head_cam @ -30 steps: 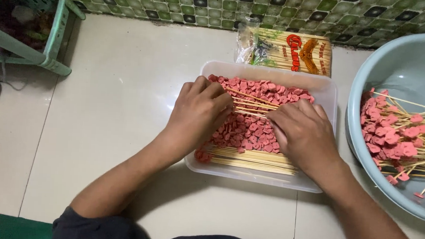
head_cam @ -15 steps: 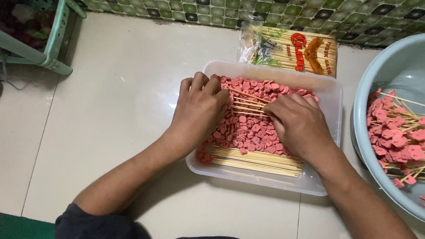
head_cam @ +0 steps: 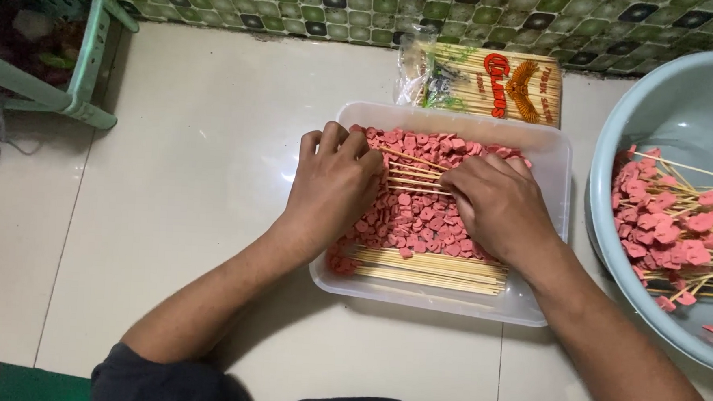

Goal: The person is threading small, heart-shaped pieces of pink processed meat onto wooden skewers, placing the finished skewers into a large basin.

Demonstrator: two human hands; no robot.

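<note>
**Hands meet over the sausage tray**

Left hand (head_cam: 335,183) lies knuckles-up on the pink sausage slices (head_cam: 420,220), fingers curled together at the tips of a few bamboo skewers (head_cam: 415,177). Right hand (head_cam: 499,204) faces it from 3 o'clock, fingers closed on the same sticks (the grip underneath is hidden). Both work inside the clear plastic tray (head_cam: 557,166), whose rim hems them in closely. A bundle of bare skewers (head_cam: 426,269) lies along its 6 o'clock wall. At 12 o'clock a skewer packet (head_cam: 493,84) touches the tiled wall. At 3 o'clock the basin (head_cam: 687,104) of finished sticks crowds the tray. Open floor (head_cam: 187,175) stretches toward 9 o'clock, up to a green rack (head_cam: 86,89).
</note>
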